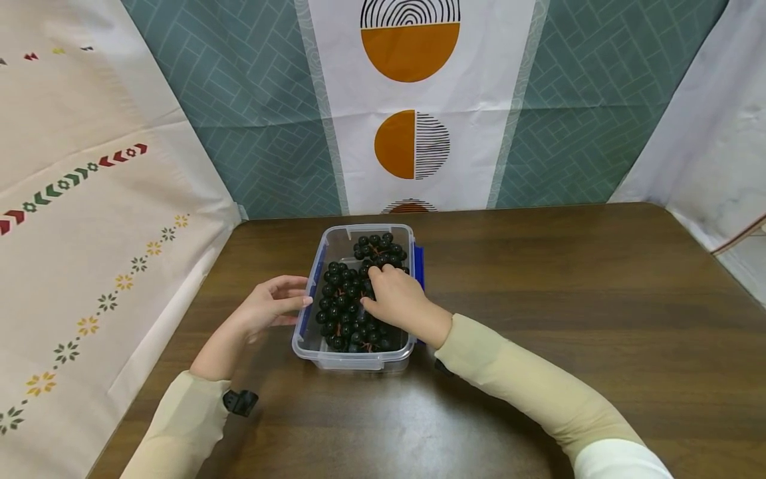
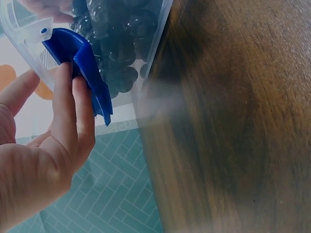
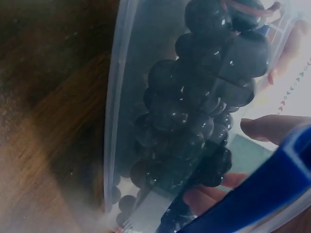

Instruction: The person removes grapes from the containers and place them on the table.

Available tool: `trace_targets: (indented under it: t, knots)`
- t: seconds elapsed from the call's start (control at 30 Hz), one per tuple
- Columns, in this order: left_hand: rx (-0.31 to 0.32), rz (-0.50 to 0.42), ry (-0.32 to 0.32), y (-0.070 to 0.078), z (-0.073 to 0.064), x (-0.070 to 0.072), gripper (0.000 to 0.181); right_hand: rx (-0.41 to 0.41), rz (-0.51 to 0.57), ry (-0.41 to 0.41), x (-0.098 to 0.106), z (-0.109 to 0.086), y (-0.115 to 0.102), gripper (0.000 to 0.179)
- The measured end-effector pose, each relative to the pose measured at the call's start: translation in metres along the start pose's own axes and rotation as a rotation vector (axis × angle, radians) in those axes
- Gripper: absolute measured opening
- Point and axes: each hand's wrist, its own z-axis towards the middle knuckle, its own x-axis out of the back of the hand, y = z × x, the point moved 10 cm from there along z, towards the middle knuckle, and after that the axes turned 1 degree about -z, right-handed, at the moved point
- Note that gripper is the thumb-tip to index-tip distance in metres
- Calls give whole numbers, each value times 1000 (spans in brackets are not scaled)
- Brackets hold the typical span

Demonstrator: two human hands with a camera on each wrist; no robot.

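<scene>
A clear plastic box (image 1: 353, 360) with blue side latches stands on the table, its top uncovered. Inside lie bunches of dark grapes (image 1: 341, 299) with reddish stems. My left hand (image 1: 272, 305) is at the box's left side; its thumb lies by the rim, and its nearly straight fingers rest against the hanging blue latch (image 2: 80, 63). From the right, my right hand (image 1: 397, 299) reaches over the rim into the box, thumb and fingers bent down around grapes. In the right wrist view, its fingertips (image 3: 201, 198) show behind the grapes (image 3: 194, 116), partly hidden by the other blue latch (image 3: 262, 182).
The brown wooden table (image 1: 568, 299) extends to both sides of the box. Behind it hangs a teal and white patterned cloth (image 1: 257, 120), and an embroidered cream cloth (image 1: 90, 266) hangs along the left edge.
</scene>
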Motion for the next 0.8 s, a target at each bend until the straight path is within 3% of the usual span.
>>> trace_targets:
  t: [0.4, 0.8]
  knots:
    - [9, -14, -6, -3, 1, 0, 63, 14, -123, 56, -3, 3, -1, 32]
    - [18, -10, -12, -3, 2, -1, 63, 17, -112, 72, -3, 4, 1, 27]
